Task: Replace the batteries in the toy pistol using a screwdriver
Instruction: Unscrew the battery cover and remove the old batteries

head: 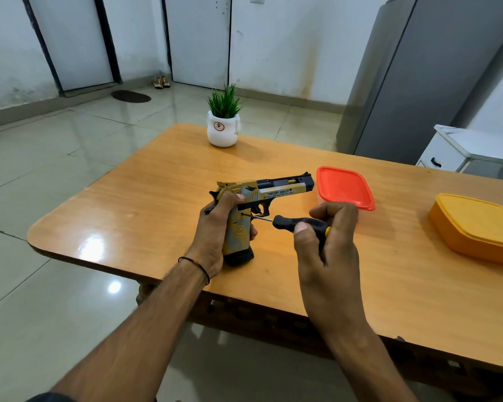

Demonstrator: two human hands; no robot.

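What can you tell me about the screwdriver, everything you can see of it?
The screwdriver has a black handle with a yellow end and a thin metal shaft. It lies nearly level above the wooden table. The right hand grips the handle. Its tip meets the grip of the toy pistol, just behind the trigger, while the left hand holds the pistol upright.

On my wooden table (163, 181), a white pot with a green plant (223, 123) stands at twelve o'clock. A red-lidded container (344, 187) sits at two o'clock, an orange lidded box (476, 226) at three. Beyond them stands a grey fridge (413, 82); shoes (161, 82) wait by the far doors.
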